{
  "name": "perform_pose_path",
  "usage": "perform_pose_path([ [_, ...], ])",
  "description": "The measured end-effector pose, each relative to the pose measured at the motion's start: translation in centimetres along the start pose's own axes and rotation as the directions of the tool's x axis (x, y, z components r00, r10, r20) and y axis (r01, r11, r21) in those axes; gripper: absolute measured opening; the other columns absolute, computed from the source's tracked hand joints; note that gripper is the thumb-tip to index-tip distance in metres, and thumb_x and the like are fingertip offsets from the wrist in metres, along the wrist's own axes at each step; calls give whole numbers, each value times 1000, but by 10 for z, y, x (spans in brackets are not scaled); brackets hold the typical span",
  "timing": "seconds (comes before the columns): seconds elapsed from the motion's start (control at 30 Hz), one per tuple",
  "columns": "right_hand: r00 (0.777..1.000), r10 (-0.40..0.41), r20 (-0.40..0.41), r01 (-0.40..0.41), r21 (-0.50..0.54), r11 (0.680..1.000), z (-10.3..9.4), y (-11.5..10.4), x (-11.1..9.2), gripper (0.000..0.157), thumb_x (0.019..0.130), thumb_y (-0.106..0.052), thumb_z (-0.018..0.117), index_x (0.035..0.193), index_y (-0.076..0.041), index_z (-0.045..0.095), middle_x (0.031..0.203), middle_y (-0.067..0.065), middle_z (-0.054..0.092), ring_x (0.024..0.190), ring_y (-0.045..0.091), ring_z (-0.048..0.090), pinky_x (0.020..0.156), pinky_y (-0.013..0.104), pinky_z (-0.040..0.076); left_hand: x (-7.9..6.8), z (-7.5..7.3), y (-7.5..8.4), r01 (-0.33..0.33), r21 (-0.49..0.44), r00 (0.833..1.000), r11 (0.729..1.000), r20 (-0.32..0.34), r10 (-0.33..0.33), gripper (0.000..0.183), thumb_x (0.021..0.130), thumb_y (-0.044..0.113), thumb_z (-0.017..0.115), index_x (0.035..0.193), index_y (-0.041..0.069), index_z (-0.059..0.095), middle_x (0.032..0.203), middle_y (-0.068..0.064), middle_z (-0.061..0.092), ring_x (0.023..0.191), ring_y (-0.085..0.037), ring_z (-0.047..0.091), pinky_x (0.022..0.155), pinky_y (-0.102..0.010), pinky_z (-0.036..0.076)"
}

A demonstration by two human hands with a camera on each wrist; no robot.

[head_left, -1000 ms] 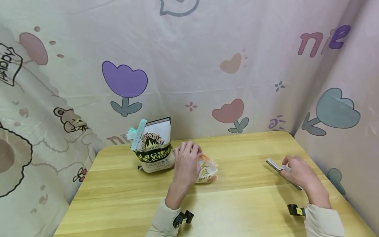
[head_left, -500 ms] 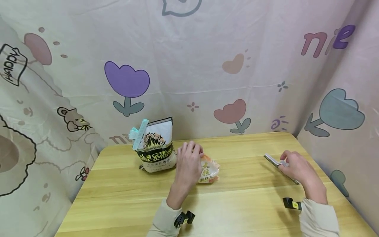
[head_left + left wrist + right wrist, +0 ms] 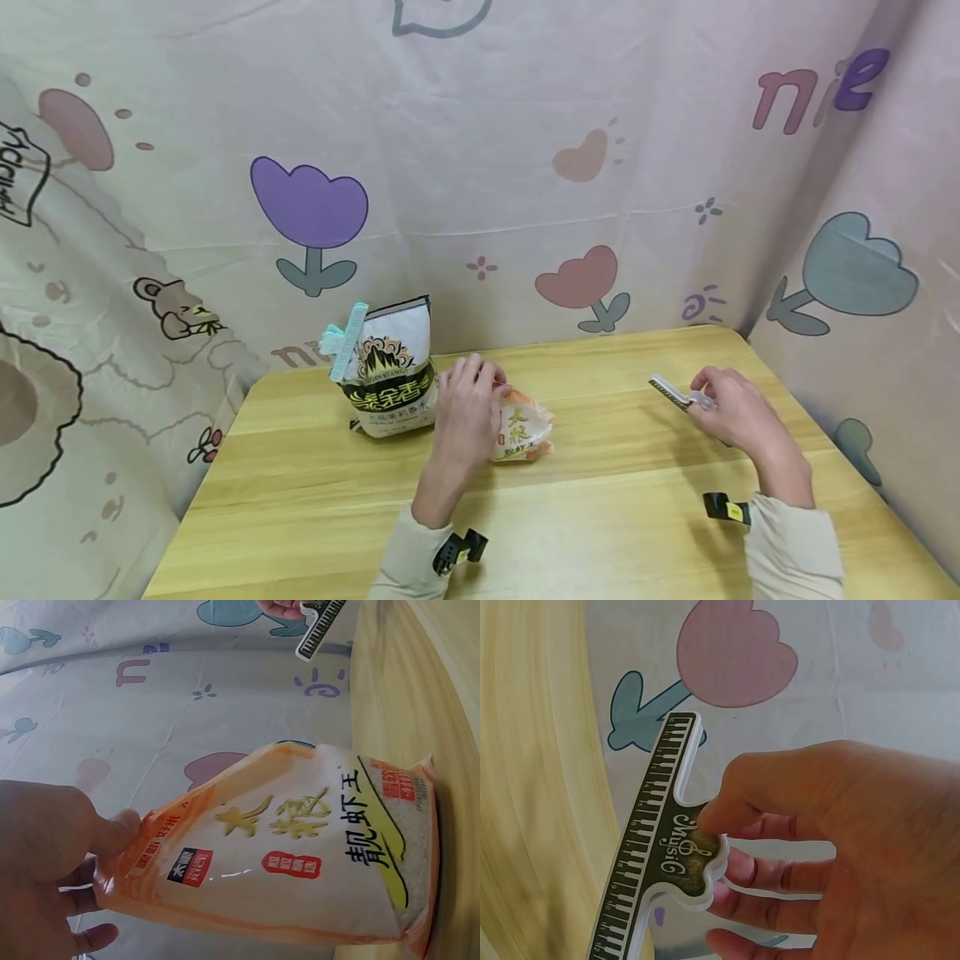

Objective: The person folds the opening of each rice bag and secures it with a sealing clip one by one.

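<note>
My left hand (image 3: pixel 468 417) pinches the gathered top of an orange-and-white rice bag (image 3: pixel 300 847) that stands on the table. In the left wrist view the thumb lies over the bag's top edge, with grains showing through its clear lower part. Over the right side of the table, my right hand (image 3: pixel 738 412) holds a long clip (image 3: pixel 649 840) by its handle, thumb on the word "Music". The clip is black and white with a piano-key pattern along its bar. It hangs above the tabletop, its bar pointing toward the far left in the head view.
Left of my left hand stands a larger white-and-black rice bag (image 3: pixel 390 375), a turquoise clip (image 3: pixel 349 342) on its top left corner. The wooden table (image 3: pixel 585 533) ends at a patterned curtain (image 3: pixel 450 167) behind and on both sides.
My right hand has lifted the piano-key clip off the table and moved it left and farther back. The left hand stays at the top of the orange-and-white rice bag.
</note>
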State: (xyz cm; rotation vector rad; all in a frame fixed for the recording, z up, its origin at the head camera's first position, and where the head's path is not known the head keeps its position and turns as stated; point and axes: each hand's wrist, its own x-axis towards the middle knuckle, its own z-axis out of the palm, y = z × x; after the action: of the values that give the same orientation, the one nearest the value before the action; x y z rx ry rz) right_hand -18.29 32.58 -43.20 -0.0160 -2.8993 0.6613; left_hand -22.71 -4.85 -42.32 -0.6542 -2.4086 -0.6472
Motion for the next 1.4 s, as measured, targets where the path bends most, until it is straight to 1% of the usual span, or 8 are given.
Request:
perform_pose_path([
  [0.17,998,-50,-24,50,6,999,2,-9,3,23,81,-8,72,101,-2,63,94,18,59,81,32,56,67,45,46,-1,-5,-3,21,-22,1000,1000,9,-21,13,91,20,77,95,14,66,97,1,60,97,-21,56,89,-43,45],
  [0.27,997,-71,-42,71,4,997,4,-15,5,22,81,-7,73,101,-3,63,93,16,59,80,30,56,67,44,45,-1,-8,-4,16,-43,1000,999,20,-16,11,92,19,76,94,14,67,97,1,61,95,-21,56,87,-42,46],
  [0.43,990,-117,-80,119,17,993,6,-27,8,23,82,-7,73,102,-3,64,94,14,60,80,29,56,68,44,46,0,-12,-6,17,-74,1000,997,27,-15,8,93,10,74,95,13,67,97,1,61,94,-21,55,81,-40,44],
  [0.57,984,-149,-103,151,11,989,10,-34,10,24,81,-6,73,103,-4,64,96,13,60,80,29,58,69,46,48,0,-12,-7,26,-81,1000,996,20,-24,10,92,7,75,95,13,68,97,0,61,95,-21,56,81,-39,44],
  [0.8,978,-166,-129,167,-2,986,17,-39,7,24,82,-7,71,105,-7,64,97,11,60,80,28,58,64,45,48,1,-9,-3,6,-36,1000,999,16,-5,12,91,8,77,94,12,66,98,0,60,96,-22,55,87,-42,45],
  [0.97,966,-191,-172,193,-7,981,22,-41,5,23,84,-7,70,106,-6,64,98,12,60,83,30,61,64,46,49,2,-7,0,-2,-4,1000,1000,21,2,13,90,8,76,94,13,65,98,-1,59,97,-23,54,88,-43,44],
  [1.17,950,-243,-198,248,0,969,30,-52,7,22,85,-5,71,107,-7,64,100,11,61,84,29,62,66,45,51,1,-6,1,7,-2,1000,1000,8,-7,13,91,9,76,94,13,65,98,-1,59,97,-23,55,91,-44,44],
  [1.4,938,-286,-197,299,38,954,37,-64,11,23,89,-1,72,112,-5,66,105,10,62,92,31,66,75,50,55,0,-7,0,11,-16,1000,1000,-12,-11,16,89,8,78,93,14,64,98,-1,59,100,-24,55,88,-43,43],
])
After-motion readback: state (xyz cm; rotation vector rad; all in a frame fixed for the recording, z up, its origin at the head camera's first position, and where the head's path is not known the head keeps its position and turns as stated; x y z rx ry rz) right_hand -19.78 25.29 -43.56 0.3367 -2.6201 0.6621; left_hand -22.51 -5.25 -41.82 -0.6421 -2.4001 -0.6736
